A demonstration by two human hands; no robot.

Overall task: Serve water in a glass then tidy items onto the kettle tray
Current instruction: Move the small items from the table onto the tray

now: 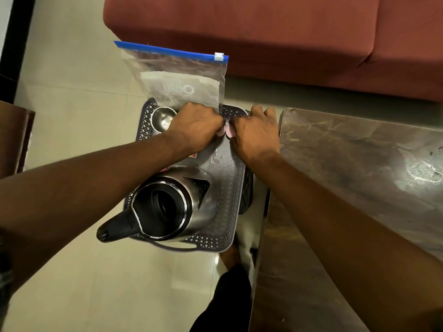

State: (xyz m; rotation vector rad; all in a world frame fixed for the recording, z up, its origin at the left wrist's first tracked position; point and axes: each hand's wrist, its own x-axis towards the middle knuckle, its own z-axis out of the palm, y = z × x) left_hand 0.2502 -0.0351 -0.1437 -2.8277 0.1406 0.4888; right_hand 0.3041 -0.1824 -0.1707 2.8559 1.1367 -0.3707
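Observation:
A steel electric kettle point(172, 202) with a black handle and open top stands on the near half of the grey perforated tray point(215, 240). At the tray's far left is a steel glass point(163, 118). A clear zip bag point(177, 77) with a blue seal strip stands upright over the tray's far end, its lower edge hidden behind my left hand point(196, 125), which is closed on it. My right hand point(254, 133) is curled right beside the left. A small pink object point(229, 133) shows between the two hands, and what else they hold is hidden.
A dark scratched table point(359, 164) lies along the tray's right side. A red sofa point(263, 32) runs across the back. Pale floor tiles point(72, 116) surround the tray, and a wooden edge point(14, 135) is at the left. My foot point(231, 257) is just below the tray.

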